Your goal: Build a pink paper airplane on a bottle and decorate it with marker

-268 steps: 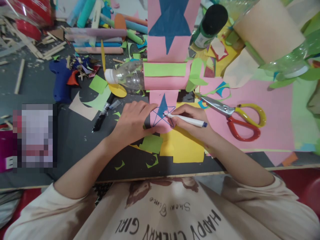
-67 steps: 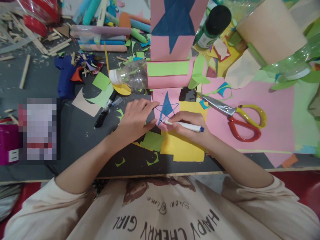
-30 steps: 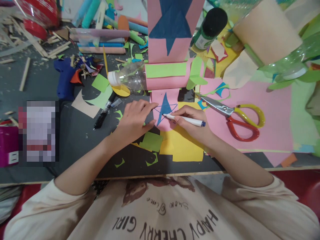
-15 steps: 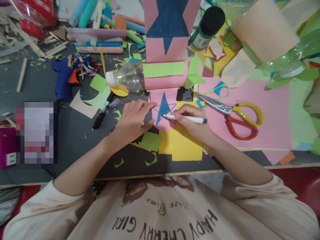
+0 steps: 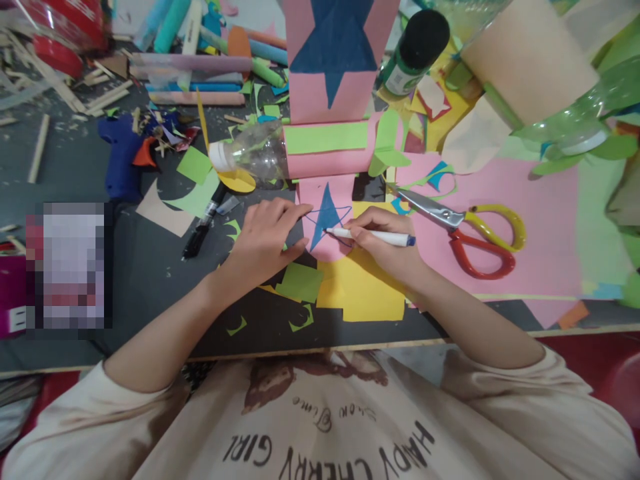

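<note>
A small pink paper piece [image 5: 320, 248] lies in front of me with a blue star [image 5: 326, 213] drawn on it, partly filled in. My right hand [image 5: 387, 247] grips a white marker [image 5: 373, 235] with a blue end cap, its tip on the star. My left hand [image 5: 265, 237] rests with fingers curved and its fingertips on the pink piece's left edge. Under them lie a yellow sheet [image 5: 363, 293] and a green scrap [image 5: 303, 281]. Just behind stands a clear plastic bottle [image 5: 250, 155] wrapped in pink and green paper.
Red and yellow scissors [image 5: 470, 233] lie on a big pink sheet [image 5: 530, 227] to the right. A black marker [image 5: 203, 223] and a blue glue gun [image 5: 117, 157] lie to the left. A green glue bottle [image 5: 413, 50], foam rolls and wooden sticks crowd the back.
More of the star has been coloured blue since the oldest frame. The marker tip has shifted a little over the star in the last second; my left hand has stayed put.
</note>
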`<state>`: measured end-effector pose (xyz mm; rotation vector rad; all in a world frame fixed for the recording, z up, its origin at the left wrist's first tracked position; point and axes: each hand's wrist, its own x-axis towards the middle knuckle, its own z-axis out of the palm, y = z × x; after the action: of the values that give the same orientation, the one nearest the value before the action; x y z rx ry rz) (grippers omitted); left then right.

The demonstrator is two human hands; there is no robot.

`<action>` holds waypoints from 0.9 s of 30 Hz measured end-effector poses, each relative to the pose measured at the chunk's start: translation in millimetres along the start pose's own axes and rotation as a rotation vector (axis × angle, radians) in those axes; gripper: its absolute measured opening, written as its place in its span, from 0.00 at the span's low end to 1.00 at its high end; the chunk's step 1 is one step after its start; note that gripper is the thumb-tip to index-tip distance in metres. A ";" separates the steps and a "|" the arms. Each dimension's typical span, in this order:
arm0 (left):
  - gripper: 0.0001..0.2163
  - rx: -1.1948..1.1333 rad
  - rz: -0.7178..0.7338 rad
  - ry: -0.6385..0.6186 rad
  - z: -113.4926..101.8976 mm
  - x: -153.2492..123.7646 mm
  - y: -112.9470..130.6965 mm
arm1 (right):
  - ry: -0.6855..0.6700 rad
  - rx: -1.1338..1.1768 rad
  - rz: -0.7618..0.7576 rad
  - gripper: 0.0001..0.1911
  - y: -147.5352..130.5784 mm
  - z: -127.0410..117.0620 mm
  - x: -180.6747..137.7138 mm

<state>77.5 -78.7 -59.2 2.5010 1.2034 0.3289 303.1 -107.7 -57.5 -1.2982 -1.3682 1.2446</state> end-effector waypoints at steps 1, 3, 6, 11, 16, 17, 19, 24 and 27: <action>0.17 0.005 0.004 0.004 0.4 -0.1 -0.1 | 0.002 -0.009 -0.004 0.14 -0.2 0.4 -0.2; 0.17 0.019 0.011 0.009 1.1 -0.2 -0.5 | -0.006 -0.017 -0.014 0.14 -0.6 1.1 -1.1; 0.17 0.023 0.020 0.024 1.5 -0.5 -0.9 | -0.045 -0.040 0.001 0.14 -1.5 1.2 -2.3; 0.17 0.008 -0.003 -0.001 0.1 -0.8 -0.4 | -0.009 -0.028 -0.006 0.14 -2.6 0.5 -2.8; 0.17 0.002 -0.012 -0.004 -0.4 -0.4 0.3 | -0.046 -0.073 -0.009 0.13 -4.2 0.3 -3.3; 0.17 0.001 -0.016 -0.004 -0.3 -0.3 0.3 | -0.061 -0.085 -0.006 0.13 -4.5 0.2 -3.4; 0.17 -0.004 -0.023 -0.008 -0.1 -0.2 0.2 | -0.059 -0.082 -0.014 0.12 -4.7 -0.1 -3.4; 0.17 0.008 -0.009 -0.002 -0.2 -0.2 0.2 | 0.007 -0.026 -0.027 0.10 -3.4 -0.2 -3.3; 0.17 0.005 -0.014 -0.007 -0.6 0.0 0.4 | -0.015 -0.050 0.001 0.11 -3.5 -0.1 -3.4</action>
<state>77.6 -78.9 -58.5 2.4944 1.2203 0.3132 303.0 -111.0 -53.9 -1.3263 -1.4180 1.2297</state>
